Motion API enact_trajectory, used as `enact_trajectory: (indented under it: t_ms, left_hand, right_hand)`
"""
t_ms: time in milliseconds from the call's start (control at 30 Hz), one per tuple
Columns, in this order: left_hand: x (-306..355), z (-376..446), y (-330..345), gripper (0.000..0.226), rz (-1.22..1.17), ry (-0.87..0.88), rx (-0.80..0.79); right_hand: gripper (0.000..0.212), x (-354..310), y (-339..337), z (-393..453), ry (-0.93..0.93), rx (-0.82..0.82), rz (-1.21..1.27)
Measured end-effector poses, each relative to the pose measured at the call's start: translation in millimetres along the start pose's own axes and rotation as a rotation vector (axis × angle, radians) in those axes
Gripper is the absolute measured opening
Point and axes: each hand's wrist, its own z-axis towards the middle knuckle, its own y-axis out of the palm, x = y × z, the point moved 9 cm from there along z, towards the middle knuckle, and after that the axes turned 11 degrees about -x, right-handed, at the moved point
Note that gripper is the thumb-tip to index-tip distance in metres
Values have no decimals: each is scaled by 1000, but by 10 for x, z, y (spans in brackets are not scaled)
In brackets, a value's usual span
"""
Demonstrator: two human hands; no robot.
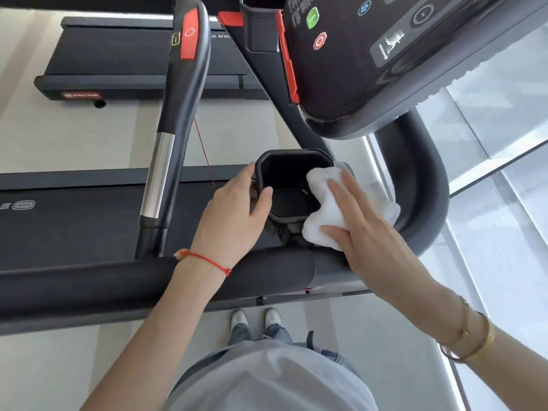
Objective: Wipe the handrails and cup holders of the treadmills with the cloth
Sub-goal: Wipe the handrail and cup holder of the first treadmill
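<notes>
A black octagonal cup holder [289,161] sits below the treadmill console. My left hand [234,215] holds its left rim, thumb curled over the edge and fingers down the outer side. My right hand [364,226] presses a white cloth [323,197] flat against the holder's right rim with straight fingers. A black side handrail [184,262] runs across in front of me, under both wrists. A centre handlebar [175,137] with a silver sensor band and red panel rises to the left.
The console [370,54] with green and red buttons hangs above the holder. A curved black frame tube [424,185] wraps round the right. The treadmill belt [74,221] lies at left, a second treadmill [118,63] beyond. A thin red cord [204,152] hangs nearby.
</notes>
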Motion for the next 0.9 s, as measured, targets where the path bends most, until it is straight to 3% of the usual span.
enact_trajectory:
  t_ms: [67, 233, 400, 567, 733, 900]
  left_hand:
    - [-4, -1, -9, 50, 1, -8, 1]
    - [-5, 10, 0, 50, 12, -9, -2]
    - [-20, 16, -1, 47, 16, -5, 0]
    - [-42, 13, -22, 43, -28, -11, 26]
    - [-105, 46, 4, 39, 0, -54, 7]
    - [-131, 30, 2, 37, -30, -62, 11]
  right_hand:
    - [74, 63, 86, 48, 96, -24, 175]
    - [73, 125, 110, 380, 179, 20, 262]
    - [41, 427, 35, 694, 282, -66, 373]
    - [40, 503, 232, 377, 303, -151, 459]
    - [48, 358, 33, 747, 224, -125, 300]
    - [65, 152, -64, 767, 3, -73, 37]
